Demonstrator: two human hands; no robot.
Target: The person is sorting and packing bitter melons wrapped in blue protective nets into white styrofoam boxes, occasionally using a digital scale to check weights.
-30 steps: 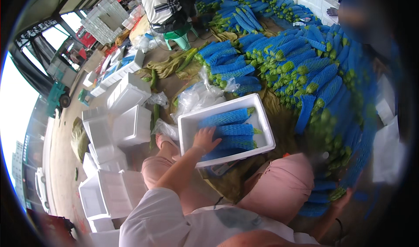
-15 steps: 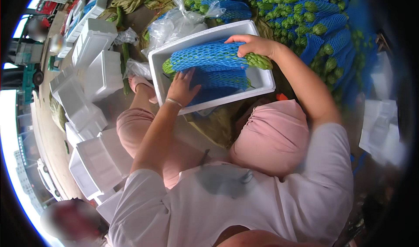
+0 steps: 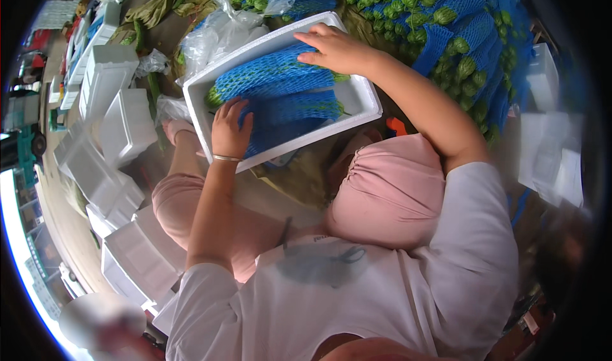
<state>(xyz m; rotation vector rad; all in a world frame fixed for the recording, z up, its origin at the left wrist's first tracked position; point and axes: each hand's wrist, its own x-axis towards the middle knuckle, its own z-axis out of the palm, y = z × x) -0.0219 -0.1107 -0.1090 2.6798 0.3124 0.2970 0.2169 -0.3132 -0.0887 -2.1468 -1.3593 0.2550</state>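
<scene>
A white foam box [image 3: 299, 142] lies in front of my legs. Inside, a bitter gourd in a blue net sleeve [image 3: 274, 68] rests along the far side, its green bumpy ends showing. Nearer me lies another blue-netted gourd [image 3: 303, 106]. My left hand [image 3: 229, 130] is at the box's near left, fingers apart over the netting, with nothing gripped. Above the far gourd's right part, my right hand [image 3: 331, 50] has its fingers stretched out and apart; whether the fingertips touch the net I cannot tell.
Many blue-netted gourds [image 3: 459, 49] are piled at the far right. Clear plastic bags [image 3: 223, 36] lie beyond the box. White foam boxes [image 3: 127, 128] stand along the left, with more white foam pieces [image 3: 551, 151] at the right. A person [image 3: 105, 323] is at the lower left.
The far gourd has gone lower into the box, and my right hand has loosened from its right end. The box and surroundings sit further left and up in view.
</scene>
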